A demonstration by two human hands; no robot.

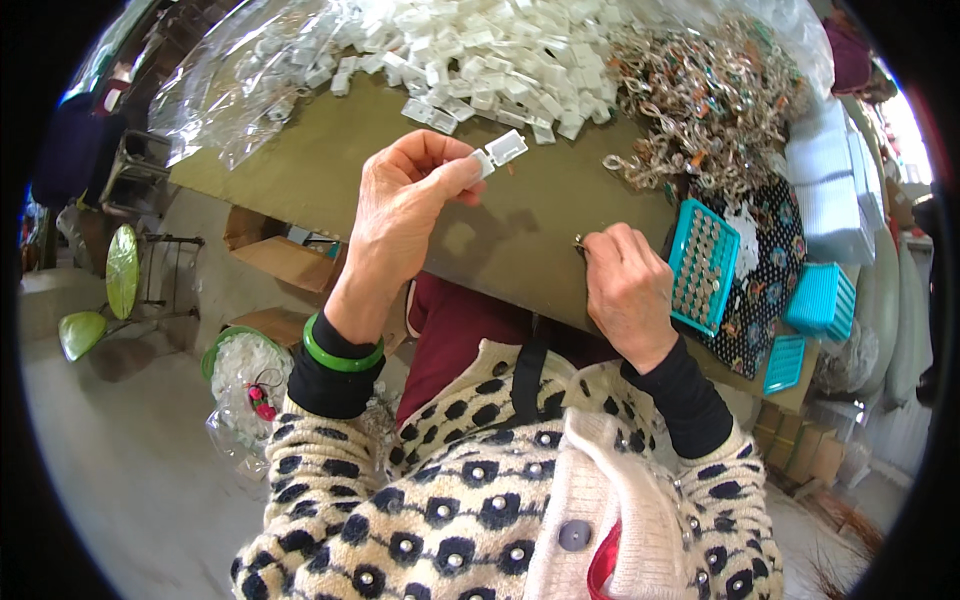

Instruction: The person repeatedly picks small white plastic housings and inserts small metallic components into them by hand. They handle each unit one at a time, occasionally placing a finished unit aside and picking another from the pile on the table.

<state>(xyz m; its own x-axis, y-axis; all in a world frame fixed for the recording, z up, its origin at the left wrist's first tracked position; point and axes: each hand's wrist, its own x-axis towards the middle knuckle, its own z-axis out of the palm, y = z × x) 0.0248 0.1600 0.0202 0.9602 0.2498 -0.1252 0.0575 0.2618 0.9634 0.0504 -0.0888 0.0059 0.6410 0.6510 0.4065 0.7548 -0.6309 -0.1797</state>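
My left hand (405,195) is raised over the table, pinching a small white plastic case (506,148) between thumb and fingers. The case looks like two flat halves folded open. Lower and to the right, my right hand (628,285) is closed near the table's front edge. A tiny dark, metallic-looking bit shows at its fingertips, too small to name. Just right of that hand lies a teal tray (729,240) with rows of small round silvery pieces. Beyond my left hand spreads a large heap of white plastic cases (500,60).
A tangled pile of clear and metallic clips or rings (710,100) sits at the far right of the olive table (300,160). Beside the tray is a dark patterned cloth (770,270), with teal baskets (822,300) further right. A clear plastic sheet (225,85) lies at the far left.
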